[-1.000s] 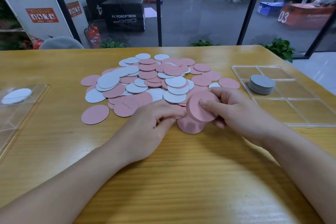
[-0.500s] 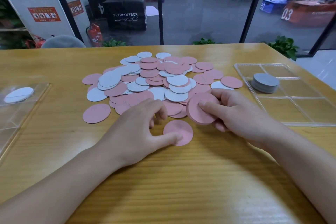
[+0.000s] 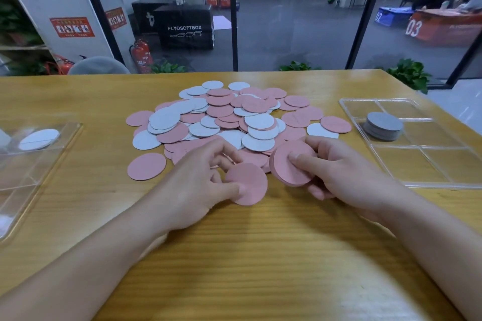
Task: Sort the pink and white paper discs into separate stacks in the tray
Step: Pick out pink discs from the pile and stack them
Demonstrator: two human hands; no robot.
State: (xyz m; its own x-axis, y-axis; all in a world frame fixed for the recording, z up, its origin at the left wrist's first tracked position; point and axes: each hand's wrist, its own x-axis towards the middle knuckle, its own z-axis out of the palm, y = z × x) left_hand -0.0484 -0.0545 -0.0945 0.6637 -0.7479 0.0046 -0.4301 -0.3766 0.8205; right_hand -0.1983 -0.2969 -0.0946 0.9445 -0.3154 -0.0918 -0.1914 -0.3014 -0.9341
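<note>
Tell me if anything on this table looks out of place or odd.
One oddity: the stack in the clear plastic tray on the right is grey round discs, though the loose pile holds only pink and white paper discs. Otherwise, the right hand holds a pink stack.

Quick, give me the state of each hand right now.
Left hand: pinching a single pink disc at its edge.
Right hand: gripping a small stack of pink discs, thumb pressed on its face.

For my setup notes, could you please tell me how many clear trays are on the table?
2: one clear tray at the right, one clear tray at the left edge.
</note>
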